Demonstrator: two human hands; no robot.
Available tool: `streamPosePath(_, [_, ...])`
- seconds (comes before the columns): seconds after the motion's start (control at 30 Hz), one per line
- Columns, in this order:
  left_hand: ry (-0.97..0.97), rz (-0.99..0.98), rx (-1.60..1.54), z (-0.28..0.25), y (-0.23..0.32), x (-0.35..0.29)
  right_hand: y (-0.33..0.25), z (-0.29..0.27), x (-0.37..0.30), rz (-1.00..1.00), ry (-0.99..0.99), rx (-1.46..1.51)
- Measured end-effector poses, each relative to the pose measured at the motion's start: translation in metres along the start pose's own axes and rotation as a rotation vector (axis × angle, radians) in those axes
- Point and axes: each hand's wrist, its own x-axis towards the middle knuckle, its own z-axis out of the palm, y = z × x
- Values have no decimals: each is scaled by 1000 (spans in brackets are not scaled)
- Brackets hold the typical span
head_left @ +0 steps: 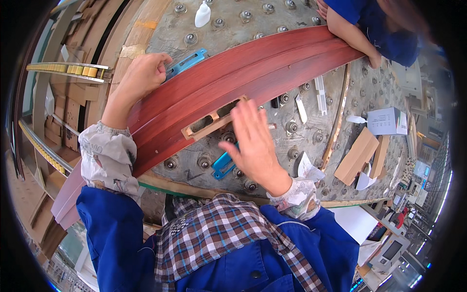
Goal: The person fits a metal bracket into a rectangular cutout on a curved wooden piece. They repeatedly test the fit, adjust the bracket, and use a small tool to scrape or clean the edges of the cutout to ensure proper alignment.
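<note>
A long red-brown wooden board (219,73) with moulded ridges lies slantwise in front of me. Its near edge carries a rectangular cut-out (211,118) with a pale raw wood rim. My right hand (253,138) is over the right end of this cut-out, fingers stretched and thumb apart, holding nothing. Beyond the board's far edge, my left hand (150,73) is closed with fingers curled; what they hold, if anything, is hidden. Just beside it lies a blue slotted plate (187,63). A second blue slotted plate (224,165) sits under the near edge, partly behind my right hand.
A co-worker's arm (352,36) rests at the board's far right end. The grey table (228,36) bears several ball rollers. Around lie a white bottle (203,14), a white knife-like tool (301,108), a metal channel (320,95), cardboard pieces (357,155) and a white box (386,121).
</note>
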Motion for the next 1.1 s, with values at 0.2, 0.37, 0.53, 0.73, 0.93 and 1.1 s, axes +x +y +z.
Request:
streamPosePath(0.2, [53, 117, 141, -2, -6, -5, -5, 0, -15, -174, -10, 302])
streamPosePath(0.37, [255, 342, 161, -2, -12, -16, -9, -7, -5, 50, 117, 460])
streamPosePath(0.53, [338, 196, -58, 15, -16, -36, -24, -15, 13, 403, 75, 913])
streamPosePath(0.73, [131, -125, -788, 6, -39, -12, -26, 4, 20, 434, -43, 989])
streamPosePath(0.93, [313, -102, -796, -12, 2, -21, -25, 4, 18, 493, -61, 1010])
streamPosePath(1.1, [67, -42, -988, 28, 75, -83, -20, 11, 12, 616, 45, 1536])
